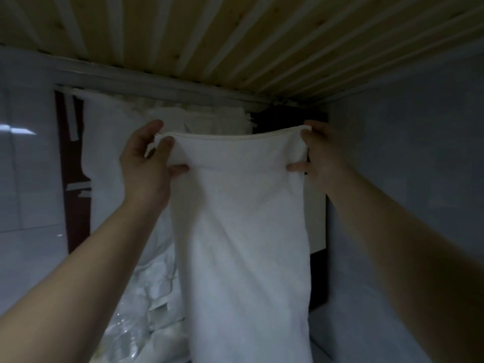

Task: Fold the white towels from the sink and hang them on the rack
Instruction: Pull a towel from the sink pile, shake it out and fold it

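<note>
One white towel hangs lengthwise in front of the person, raised high, just below the slatted wooden ceiling. Two hands hold it by its top corners. The left hand pinches the upper left corner, thumb in front and fingers curled behind the hem. The right hand grips the upper right corner likewise. Behind it, more white cloth hangs from a rail along the wall's top edge; how many pieces is unclear.
</note>
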{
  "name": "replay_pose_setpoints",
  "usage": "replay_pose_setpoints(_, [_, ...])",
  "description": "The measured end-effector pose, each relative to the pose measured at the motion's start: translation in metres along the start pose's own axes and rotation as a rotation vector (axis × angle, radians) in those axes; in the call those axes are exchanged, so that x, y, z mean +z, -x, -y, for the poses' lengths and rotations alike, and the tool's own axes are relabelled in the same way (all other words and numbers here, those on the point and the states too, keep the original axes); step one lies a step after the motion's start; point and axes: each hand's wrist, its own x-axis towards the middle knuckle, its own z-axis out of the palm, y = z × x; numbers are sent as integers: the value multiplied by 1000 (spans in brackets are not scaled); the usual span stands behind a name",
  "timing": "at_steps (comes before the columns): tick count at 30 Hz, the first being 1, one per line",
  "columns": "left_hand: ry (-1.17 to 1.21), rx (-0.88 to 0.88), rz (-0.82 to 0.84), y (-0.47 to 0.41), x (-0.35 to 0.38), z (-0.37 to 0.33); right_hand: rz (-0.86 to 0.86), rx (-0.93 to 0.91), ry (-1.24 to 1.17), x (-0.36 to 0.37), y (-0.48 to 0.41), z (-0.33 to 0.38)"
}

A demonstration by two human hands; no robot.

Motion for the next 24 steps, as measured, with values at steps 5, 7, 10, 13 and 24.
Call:
replay_pose_setpoints(5, [6, -6, -15, 2, -10, 9, 20, -57, -12, -2, 2, -9])
replay_pose_setpoints(7, [-7, -23, -3, 2, -10, 10, 20, -13, -31, -3, 4, -13])
replay_pose_setpoints(10, [-14, -37, -3, 6, -12, 16, 7, -24, -7, -6, 8, -18])
replay_pose_setpoints(13, [-19, -40, -12, 7, -11, 18, -7, -11, -38, -6, 10, -21])
replay_pose_setpoints(24, [-138, 18, -67, 6, -18, 11, 1, 32, -101, 9, 21, -15])
